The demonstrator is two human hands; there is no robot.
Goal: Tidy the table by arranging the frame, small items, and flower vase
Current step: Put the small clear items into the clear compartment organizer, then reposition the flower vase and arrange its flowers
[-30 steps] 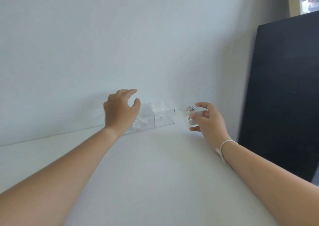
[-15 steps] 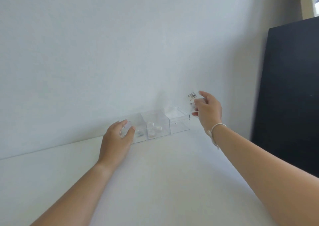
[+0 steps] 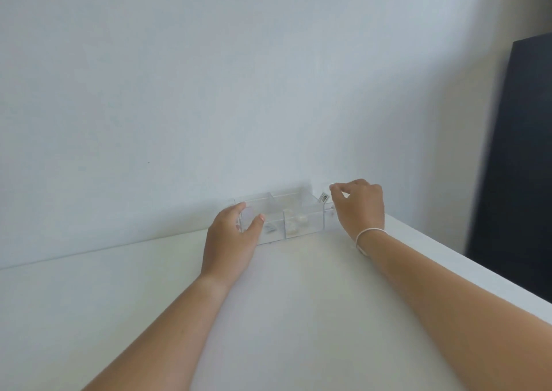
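Note:
A clear plastic organiser (image 3: 301,208) with several compartments stands on the white table (image 3: 298,316) against the wall. Small pale items (image 3: 299,222) lie in its middle front cell, and a small dark-and-white piece (image 3: 270,228) lies in the left one. My left hand (image 3: 231,241) grips the organiser's left front corner, thumb on the front wall. My right hand (image 3: 360,205) pinches a small clear piece with a barcode sticker (image 3: 324,197) at the organiser's right end. No frame or flower vase is in view.
A white wall rises directly behind the organiser. A tall black panel (image 3: 519,166) stands to the right, beyond the table's right edge (image 3: 466,259).
The left hand slid from above the organiser down to its left corner. The right hand carried the sticker-marked clear piece from in front of the organiser up and onto its right end.

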